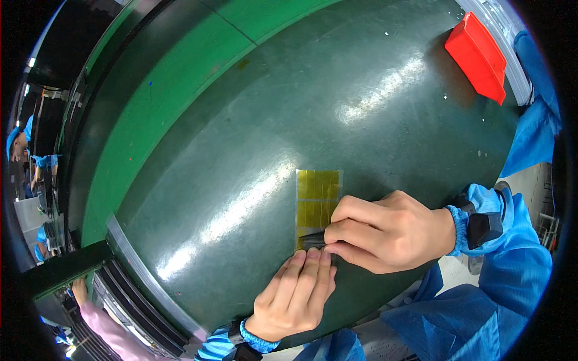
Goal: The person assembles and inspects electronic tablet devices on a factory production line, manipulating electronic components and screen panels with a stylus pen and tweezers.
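Pink sleeve (114,328): a co-worker's, well to the left of the amber film sheet (318,185) and on its near side.
Left hand (292,295): just on the near side of the sheet; fingers lay side by side, pressed together, tips at its near edge. Could not tell whether they pinched anything.
Amber film sheet: lay flat on the dark green tabletop (361,150), divided into small rectangles, with a pale margin.
Handling (judged): light, thin, flexible; glossy, perhaps tacky beneath; likely to crease. Best held down at the margin, single pieces lifted by a corner.
Black tweezers (312,239): over the sheet's near end, points toward its left edge.
Right hand (391,231): just right of the sheet, pinching the tweezers between thumb and fingers.
Red plastic bin (478,57): well beyond the sheet, to its right.
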`<state>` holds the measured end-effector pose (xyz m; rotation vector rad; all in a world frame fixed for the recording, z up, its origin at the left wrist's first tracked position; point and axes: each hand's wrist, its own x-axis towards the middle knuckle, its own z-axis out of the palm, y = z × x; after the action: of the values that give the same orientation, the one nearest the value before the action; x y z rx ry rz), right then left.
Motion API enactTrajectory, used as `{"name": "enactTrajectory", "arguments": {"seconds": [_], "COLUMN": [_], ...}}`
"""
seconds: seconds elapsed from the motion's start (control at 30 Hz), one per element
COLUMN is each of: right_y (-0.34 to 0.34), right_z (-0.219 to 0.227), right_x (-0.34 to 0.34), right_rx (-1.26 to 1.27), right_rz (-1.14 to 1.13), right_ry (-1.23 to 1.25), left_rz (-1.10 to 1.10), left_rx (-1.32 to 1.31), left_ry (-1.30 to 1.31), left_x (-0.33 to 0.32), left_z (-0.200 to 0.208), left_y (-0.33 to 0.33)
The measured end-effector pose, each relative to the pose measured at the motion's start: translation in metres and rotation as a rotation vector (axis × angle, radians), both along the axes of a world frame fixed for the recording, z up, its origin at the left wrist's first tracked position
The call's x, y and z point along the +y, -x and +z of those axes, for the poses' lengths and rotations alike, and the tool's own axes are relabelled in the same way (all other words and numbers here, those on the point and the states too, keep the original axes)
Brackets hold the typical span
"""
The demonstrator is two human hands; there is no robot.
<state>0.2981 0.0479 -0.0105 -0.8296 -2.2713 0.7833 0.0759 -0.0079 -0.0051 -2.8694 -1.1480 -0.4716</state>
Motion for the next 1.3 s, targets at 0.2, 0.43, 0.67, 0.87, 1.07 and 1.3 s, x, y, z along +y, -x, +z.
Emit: {"name": "enactTrajectory", "arguments": {"seconds": [0.2,0.43,0.67,0.87,1.07,1.3], "right_y": [0.001,-0.001,0.000,0.000,-0.006,-0.027], "right_z": [0.000,0.000,0.002,0.001,0.014,0.014], "right_x": [0.000,0.000,0.001,0.000,0.009,0.055], "right_rx": [-0.018,-0.004,0.000,0.006,0.037,0.317], "right_rz": [-0.065,-0.019,-0.029,-0.052,-0.081,-0.290], "right_ry": [-0.030,0.000,-0.032,-0.013,0.020,0.409], "left_rz": [-0.002,0.000,0.000,-0.006,-0.021,-0.074], "left_rx": [0.000,-0.013,0.019,0.004,-0.019,-0.124], "left_ry": [0.000,0.018,-0.030,-0.024,-0.019,0.080], "left_x": [0.000,0.001,0.001,-0.002,-0.004,0.007], "left_z": [0.000,0.000,0.002,0.000,0.006,0.010], "left_y": [0.000,0.000,0.002,0.002,0.002,-0.001]}}
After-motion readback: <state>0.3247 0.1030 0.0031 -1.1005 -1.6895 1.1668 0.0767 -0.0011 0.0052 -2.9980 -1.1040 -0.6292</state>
